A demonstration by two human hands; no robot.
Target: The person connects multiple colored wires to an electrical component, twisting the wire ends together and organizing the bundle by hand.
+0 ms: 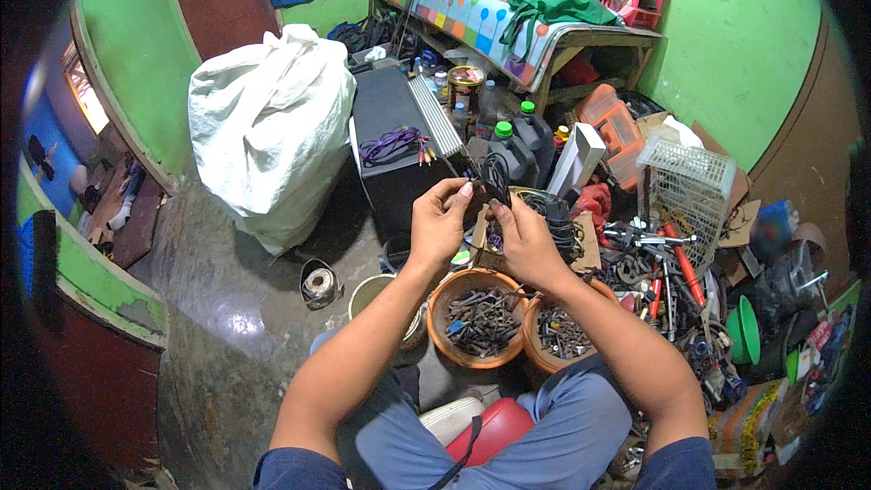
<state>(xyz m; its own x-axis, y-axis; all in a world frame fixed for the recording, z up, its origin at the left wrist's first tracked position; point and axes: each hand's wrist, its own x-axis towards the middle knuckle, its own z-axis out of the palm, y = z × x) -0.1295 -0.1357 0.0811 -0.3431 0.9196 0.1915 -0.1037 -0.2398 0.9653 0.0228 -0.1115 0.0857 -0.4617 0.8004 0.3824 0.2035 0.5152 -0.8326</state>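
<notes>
Both my hands are raised over two orange pots, fingers pinched on a looped black cable (495, 172). My left hand (439, 220) grips one part of it between thumb and fingertips. Close beside it, my right hand (529, 243) holds another part. The cable ends are too small to make out. Below sits an orange pot (435, 322) of dark bolts or screws (481, 325); a second orange pot (531, 345) of small metal pieces stands to its right. More black cable (561, 218) lies coiled in a cardboard box (588, 249) behind my right hand.
A large white sack (268, 127) stands left of a black case (381, 95) bearing a purple cable bundle (395, 147). A pale bucket (357, 304) is by my left forearm. Tools, a red-handled tool (685, 265) and a wire basket (685, 181) crowd the right. Dark jugs (511, 156) stand ahead.
</notes>
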